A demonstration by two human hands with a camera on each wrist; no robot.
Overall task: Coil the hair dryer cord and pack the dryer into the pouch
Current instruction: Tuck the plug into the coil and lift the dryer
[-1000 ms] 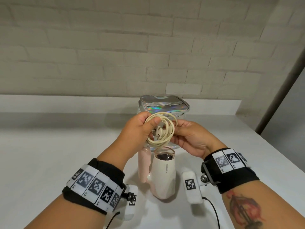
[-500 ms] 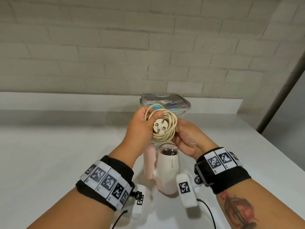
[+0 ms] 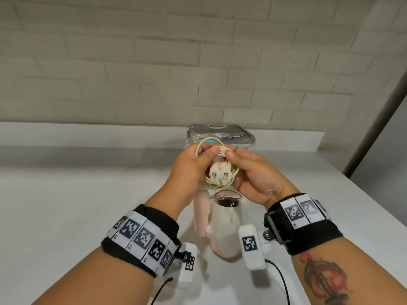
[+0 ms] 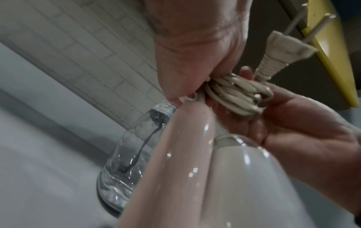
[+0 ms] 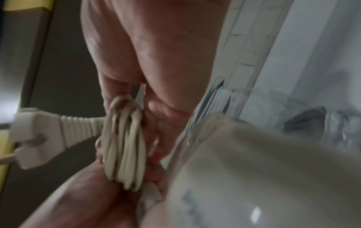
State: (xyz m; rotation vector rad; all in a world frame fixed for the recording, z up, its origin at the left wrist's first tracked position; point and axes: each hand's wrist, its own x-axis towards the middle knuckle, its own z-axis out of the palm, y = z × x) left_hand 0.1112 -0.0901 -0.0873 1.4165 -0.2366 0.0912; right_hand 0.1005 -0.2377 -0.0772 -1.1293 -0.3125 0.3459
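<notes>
Nearest me, the hair dryer (image 3: 224, 230) stands on the white table (image 3: 66, 205) between my wrists, its pink handle (image 3: 200, 213) folded alongside the body. I judge it is parked there so both hands can work the cord. Just above it I hold the coiled cord (image 3: 217, 170) in the air. My left hand (image 3: 189, 170) has thumb and fingers curled round the left side of the bundle. My right hand (image 3: 251, 172) pinches the top of the loops between thumb and forefinger, its palm cupping the right side. The two-pin plug (image 3: 65, 188) sits in the middle of the coil, pins pointing back at me, between the two thumbs and touching neither as far as I can tell. The grip looks meant to stop the loops from springing open. Beyond the hands, by the wall, stands the iridescent pouch (image 3: 220, 135); I cannot tell whether it is unzipped. Packing has not begun.
</notes>
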